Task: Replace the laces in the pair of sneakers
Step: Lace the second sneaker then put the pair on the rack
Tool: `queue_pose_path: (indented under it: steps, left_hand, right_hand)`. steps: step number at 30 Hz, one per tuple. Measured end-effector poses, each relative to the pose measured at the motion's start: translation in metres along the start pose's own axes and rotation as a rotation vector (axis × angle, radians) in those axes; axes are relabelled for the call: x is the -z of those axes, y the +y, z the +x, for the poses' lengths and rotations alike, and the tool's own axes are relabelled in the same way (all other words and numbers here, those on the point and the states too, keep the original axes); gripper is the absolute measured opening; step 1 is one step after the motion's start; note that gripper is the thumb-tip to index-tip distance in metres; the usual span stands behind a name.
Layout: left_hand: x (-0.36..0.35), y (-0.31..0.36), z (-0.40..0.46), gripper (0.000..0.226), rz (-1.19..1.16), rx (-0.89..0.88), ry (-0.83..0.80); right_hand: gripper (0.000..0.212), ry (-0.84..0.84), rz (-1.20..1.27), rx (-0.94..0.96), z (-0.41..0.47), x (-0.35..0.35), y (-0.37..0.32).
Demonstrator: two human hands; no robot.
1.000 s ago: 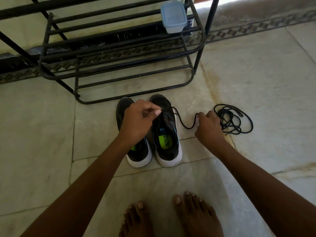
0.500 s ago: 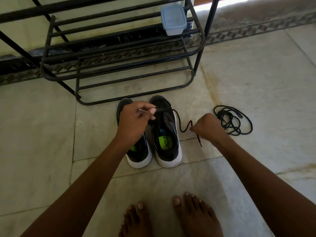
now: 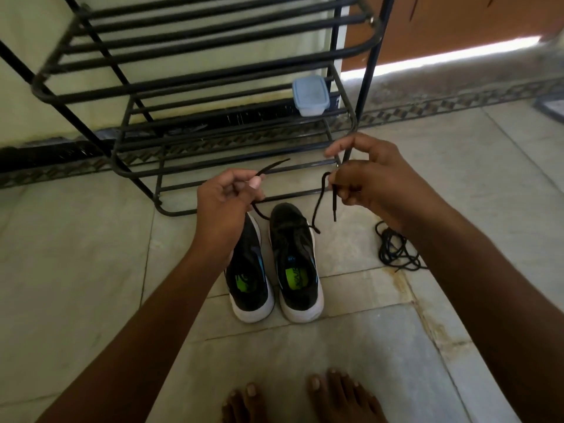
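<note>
Two black sneakers with white soles and green insoles stand side by side on the floor, the left sneaker [image 3: 248,276] and the right sneaker [image 3: 297,264]. A black lace [image 3: 317,209] runs through the front of the right sneaker and rises on both sides. My left hand [image 3: 225,203] pinches one end of it above the left sneaker, the tip sticking up to the right. My right hand [image 3: 369,178] pinches the other end, which loops and hangs down. A second black lace [image 3: 393,248] lies bundled on the floor to the right.
A black metal shoe rack [image 3: 195,123] stands just behind the sneakers, with a small lidded plastic box [image 3: 310,96] on a lower shelf. My bare feet [image 3: 305,401] are at the bottom edge. Tiled floor [image 3: 76,270] spreads all round; a brown door [image 3: 457,19] is at the back right.
Both hands rose from the floor, pulling the two lace ends up and apart above the right sneaker. The camera tilted up, showing more of the rack.
</note>
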State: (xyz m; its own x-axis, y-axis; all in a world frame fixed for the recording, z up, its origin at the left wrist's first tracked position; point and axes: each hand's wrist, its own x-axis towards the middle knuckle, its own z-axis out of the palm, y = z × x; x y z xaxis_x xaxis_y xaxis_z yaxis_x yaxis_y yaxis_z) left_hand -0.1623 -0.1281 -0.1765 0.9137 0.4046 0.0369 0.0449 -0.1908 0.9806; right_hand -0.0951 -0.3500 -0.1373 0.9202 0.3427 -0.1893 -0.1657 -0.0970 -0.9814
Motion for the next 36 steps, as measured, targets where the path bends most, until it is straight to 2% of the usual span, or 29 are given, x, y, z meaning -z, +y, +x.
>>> queue_pose_path:
  steps: [3,8,18,22,24,31,36]
  left_hand:
    - [0.003,0.024,0.0,0.009,-0.053,-0.04,-0.064]
    - [0.002,0.061,0.006,0.01,-0.172,0.0,-0.101]
    - [0.012,0.108,0.007,0.02,-0.128,-0.074,-0.068]
    - [0.018,0.123,0.009,0.013,-0.075,-0.113,-0.016]
    - [0.021,0.13,0.012,0.011,-0.096,-0.11,0.004]
    - [0.026,0.157,0.014,0.009,-0.101,-0.174,-0.015]
    - [0.025,0.177,0.016,0.016,-0.089,-0.232,-0.034]
  right_hand:
    - [0.024,-0.051,0.179,0.033,-0.003,-0.006,-0.029]
    - [0.037,-0.144,0.55,-0.054,-0.005,-0.013,-0.056]
    - [0.013,0.051,0.147,0.168,-0.001,-0.038,-0.064]
    - [0.01,0.15,-0.052,0.293,0.005,-0.044,-0.066]
    - [0.016,0.182,-0.12,0.364,0.008,-0.046,-0.065]
    - [0.015,0.186,-0.052,0.456,0.01,-0.049,-0.068]
    - [0.022,0.185,-0.092,0.484,0.012,-0.045,-0.071]
